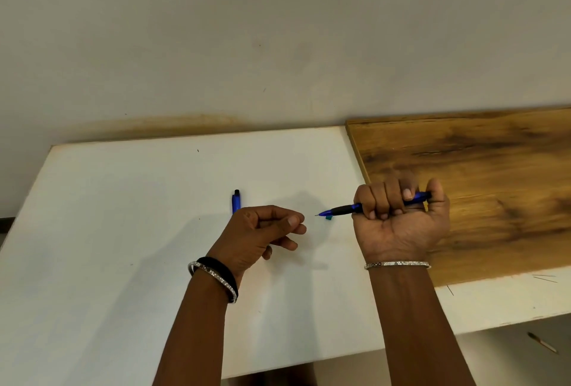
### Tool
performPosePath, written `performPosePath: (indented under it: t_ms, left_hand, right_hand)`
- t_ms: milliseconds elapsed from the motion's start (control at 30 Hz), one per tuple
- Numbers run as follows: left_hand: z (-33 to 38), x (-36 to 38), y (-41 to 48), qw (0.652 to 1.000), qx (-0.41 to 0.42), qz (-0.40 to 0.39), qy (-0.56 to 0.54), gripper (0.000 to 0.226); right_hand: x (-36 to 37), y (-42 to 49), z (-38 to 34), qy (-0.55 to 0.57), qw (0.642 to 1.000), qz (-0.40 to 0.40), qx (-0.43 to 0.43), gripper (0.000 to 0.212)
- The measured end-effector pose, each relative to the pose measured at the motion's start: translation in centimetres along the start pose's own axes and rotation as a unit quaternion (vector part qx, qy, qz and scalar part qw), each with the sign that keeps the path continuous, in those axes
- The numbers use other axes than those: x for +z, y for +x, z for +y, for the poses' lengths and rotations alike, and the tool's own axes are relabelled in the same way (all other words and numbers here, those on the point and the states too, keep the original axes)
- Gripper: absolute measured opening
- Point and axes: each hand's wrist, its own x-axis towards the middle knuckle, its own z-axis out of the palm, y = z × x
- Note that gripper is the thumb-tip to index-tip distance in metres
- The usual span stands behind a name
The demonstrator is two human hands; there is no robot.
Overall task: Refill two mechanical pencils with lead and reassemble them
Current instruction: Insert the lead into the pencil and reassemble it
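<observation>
A blue mechanical pencil (349, 209) with a black grip is clamped in the fist of the right hand (401, 215), above the white table (123, 231); it is held nearly level, its fine tip pointed left toward the left hand (262, 231), and its rear end is covered by the thumb; the fingers are wrapped tightly round the barrel. A small teal piece (329, 217) is seen just under the pencil's tip, lying on the table. The left hand is held loosely curled, thumb resting against the forefinger; whether anything is pinched there cannot be told. A second blue pencil (236, 201) is laid flat on the table behind the left hand, partly hidden by it. A wooden board (494, 169) is set to the right; bangles are worn on both wrists.
</observation>
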Motion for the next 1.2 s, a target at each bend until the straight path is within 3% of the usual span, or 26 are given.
performPosePath:
  t_ms: [333,600,867,1000,1100,1200]
  left_hand:
    - [0.0,0.3,0.2,1.0,-0.005,0.014,0.023,0.014]
    - [0.4,0.6,-0.2,0.999,0.023,-0.038,0.006,0.032]
    - [0.5,0.5,-0.1,0.999,0.028,-0.028,0.012,0.01]
    - [0.1,0.2,0.2,1.0,0.02,0.001,0.022,0.012]
    - [-0.2,0.1,0.4,0.998,0.016,0.038,0.043,0.013]
    - [-0.7,-0.1,0.9,0.982,0.041,0.155,0.102,0.015]
  right_hand:
    - [-0.1,0.0,0.2,-0.018,1.0,0.011,-0.002,0.046]
    - [-0.1,0.0,0.4,0.008,1.0,0.026,0.016,0.044]
    - [0.2,0.0,0.8,0.008,0.996,0.034,0.078,0.044]
    - [0.6,0.5,1.6,-0.059,0.988,0.09,0.108,0.021]
    - [0.5,0.8,2.5,-0.16,0.974,0.115,0.11,0.025]
    - [0.6,0.4,3.5,-0.283,0.946,0.131,0.094,0.025]
